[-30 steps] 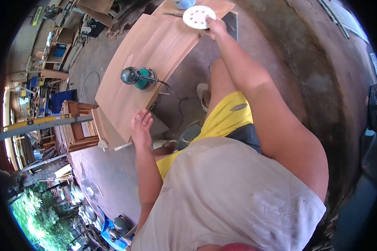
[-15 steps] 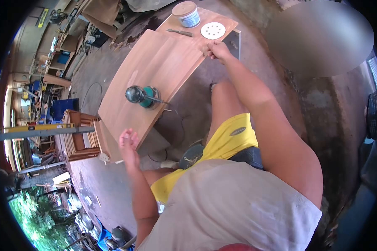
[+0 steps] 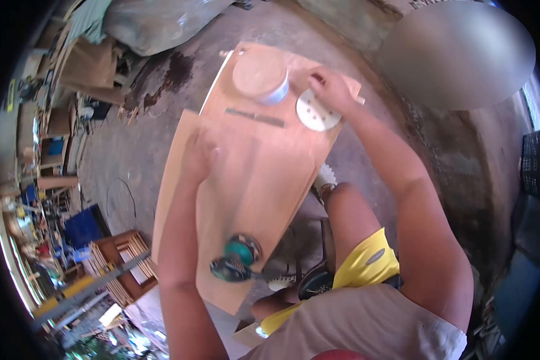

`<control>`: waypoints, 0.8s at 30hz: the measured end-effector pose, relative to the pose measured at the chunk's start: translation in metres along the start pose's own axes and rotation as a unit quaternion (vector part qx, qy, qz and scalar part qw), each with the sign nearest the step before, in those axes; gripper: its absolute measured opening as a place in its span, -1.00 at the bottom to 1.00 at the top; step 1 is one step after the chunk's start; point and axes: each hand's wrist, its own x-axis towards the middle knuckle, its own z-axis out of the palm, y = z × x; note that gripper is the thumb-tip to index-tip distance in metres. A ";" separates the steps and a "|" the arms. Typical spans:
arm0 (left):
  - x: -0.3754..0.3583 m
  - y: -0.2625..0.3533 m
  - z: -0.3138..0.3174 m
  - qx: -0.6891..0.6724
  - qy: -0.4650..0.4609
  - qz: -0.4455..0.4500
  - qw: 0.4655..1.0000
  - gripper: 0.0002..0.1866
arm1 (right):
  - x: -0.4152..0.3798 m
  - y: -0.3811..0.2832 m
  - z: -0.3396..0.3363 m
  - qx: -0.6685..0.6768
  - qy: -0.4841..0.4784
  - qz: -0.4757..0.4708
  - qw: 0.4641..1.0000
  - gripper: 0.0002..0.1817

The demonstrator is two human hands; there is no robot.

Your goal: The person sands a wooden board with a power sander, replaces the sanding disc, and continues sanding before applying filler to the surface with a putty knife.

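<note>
My right hand (image 3: 332, 91) is curled over the white disc (image 3: 316, 116); my left hand (image 3: 201, 152) blurs above the board (image 3: 267, 174). I can't tell whether either grips anything.

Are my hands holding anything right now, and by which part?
Nothing visibly held: left hand blurred over the board; right hand over the sanding disc, contact unclear.

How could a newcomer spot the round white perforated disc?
Start at the long light-brown wooden surface and go to its far end. Beside the pale tub with a tan lid lies the disc, partly covered by the right hand; it is flat and perforated, unlike the tub.
</note>
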 end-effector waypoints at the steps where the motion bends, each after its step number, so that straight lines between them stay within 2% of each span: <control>1: 0.032 0.001 0.017 0.022 -0.008 -0.013 1.000 -0.34 | 0.007 -0.002 -0.005 -0.047 -0.031 -0.023 0.998 -0.66; 4: 0.113 -0.017 0.066 0.042 0.010 -0.024 0.999 -0.33 | 0.018 -0.005 -0.015 -0.122 -0.080 -0.044 0.988 -0.64; 5: 0.139 -0.016 0.075 0.035 0.000 -0.021 0.999 -0.33 | 0.024 -0.001 -0.019 -0.103 -0.081 -0.084 0.988 -0.65; 6: 0.159 -0.015 0.082 0.049 -0.004 -0.055 0.997 -0.34 | 0.027 0.004 -0.021 -0.081 -0.083 -0.121 0.986 -0.67; 8: 0.185 -0.011 0.096 0.065 -0.027 -0.091 0.993 -0.34 | 0.022 0.020 -0.018 -0.087 -0.111 -0.101 0.985 -0.69; 9: 0.194 -0.003 0.103 0.078 -0.008 -0.113 0.990 -0.34 | 0.020 0.024 -0.017 -0.092 -0.135 -0.099 0.982 -0.70; 11: 0.202 0.005 0.114 0.102 0.023 -0.138 0.985 -0.34 | 0.029 0.017 -0.021 -0.077 -0.135 -0.084 0.984 -0.72; 13: 0.203 0.015 0.106 0.097 0.016 -0.142 0.985 -0.33 | 0.032 0.015 -0.024 -0.070 -0.136 -0.072 0.986 -0.78; 20: 0.212 0.025 0.095 0.101 0.013 -0.138 0.985 -0.31 | 0.046 0.014 -0.026 -0.044 -0.168 -0.068 0.982 -0.78; 23: 0.204 0.025 0.094 0.101 0.007 -0.116 0.988 -0.31 | 0.049 0.008 -0.038 -0.022 -0.211 -0.009 0.977 -0.75; 24: 0.209 0.023 0.095 0.096 0.027 -0.108 0.989 -0.31 | 0.064 0.018 -0.043 0.055 -0.162 0.055 0.984 -0.71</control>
